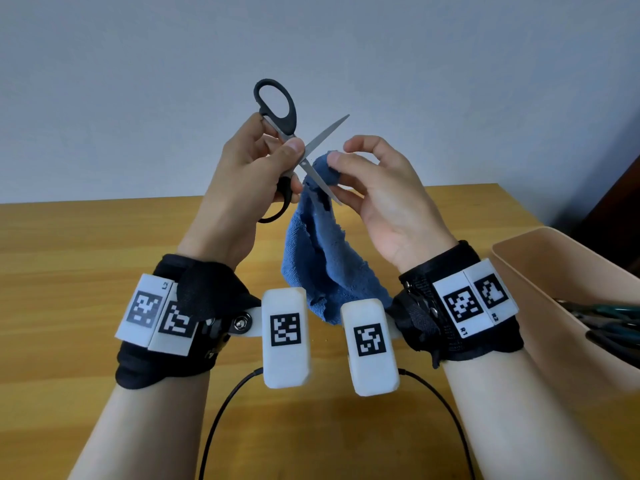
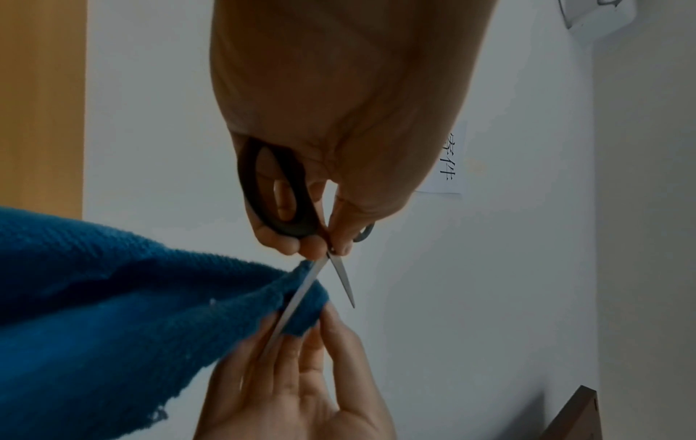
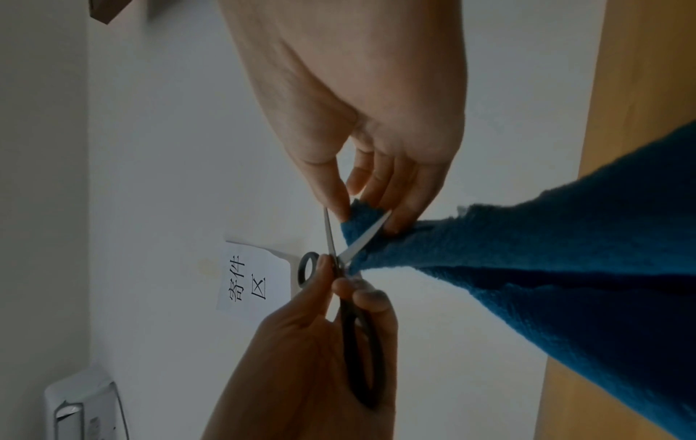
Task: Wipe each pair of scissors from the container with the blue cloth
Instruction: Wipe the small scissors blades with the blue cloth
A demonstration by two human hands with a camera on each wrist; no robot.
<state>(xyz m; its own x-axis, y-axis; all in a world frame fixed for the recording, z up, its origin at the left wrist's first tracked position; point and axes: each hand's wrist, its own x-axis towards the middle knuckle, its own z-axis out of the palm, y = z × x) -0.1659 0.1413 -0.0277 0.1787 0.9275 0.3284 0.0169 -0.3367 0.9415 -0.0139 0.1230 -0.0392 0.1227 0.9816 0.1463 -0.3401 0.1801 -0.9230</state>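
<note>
1 black-handled scissors [image 1: 291, 147], blades spread, left hand [image 1: 249, 178] gripping its handles. 1 blue cloth [image 1: 322, 251], right hand [image 1: 377, 195] pinching it around 1 blade. 1 beige container [image 1: 540, 282] sitting right of the hands, on the bench [image 1: 86, 258].

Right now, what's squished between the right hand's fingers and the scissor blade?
The blue cloth. The right hand pinches a fold of it around one blade of the open scissors, which the left hand holds. The right wrist view shows it best.

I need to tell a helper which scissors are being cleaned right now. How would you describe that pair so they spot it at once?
Above the wooden table, between the raised hands, the left hand grips black-handled scissors, blades open against the blue cloth. The other pairs lie in the beige container.
</note>
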